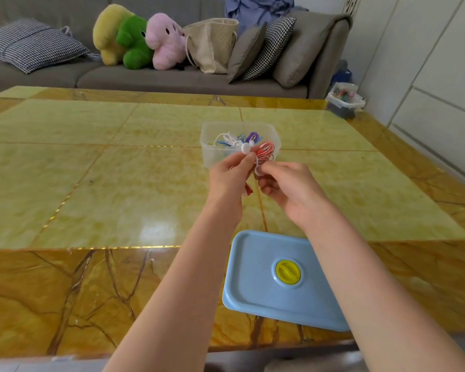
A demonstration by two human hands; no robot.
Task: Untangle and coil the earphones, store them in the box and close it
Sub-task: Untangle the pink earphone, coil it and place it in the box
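Head view.

Table (118,162): glossy yellow-green stone top with amber veined border.

Box (212,154): clear plastic, rectangular, lid off, standing on the table past the hands; its long axis runs left to right. Inside lie coiled cables in purple (252,136), blue and coral red (266,150).

White earphones (235,142): held in the air just in front of the box's near wall, a loose tangle of cord rising over the rim. One round earbud faces the camera, above the left thumb.

Left hand (230,178): raised, thumb and fingers pinching the white cord just below the earbud. A red bit shows below the palm; what it is cannot be told.

Right hand (285,183): close beside the left, nearly touching it, fingers curled and pinching a small loop of the same white cord.

Lid (255,285): pale blue, rectangular with rounded corners, flat on the near table edge under the right forearm, with a yellow round knob (288,272) in its middle.

Background: grey sofa (172,79) carrying three plush toys (134,41), cushions, a beige bag (212,44).
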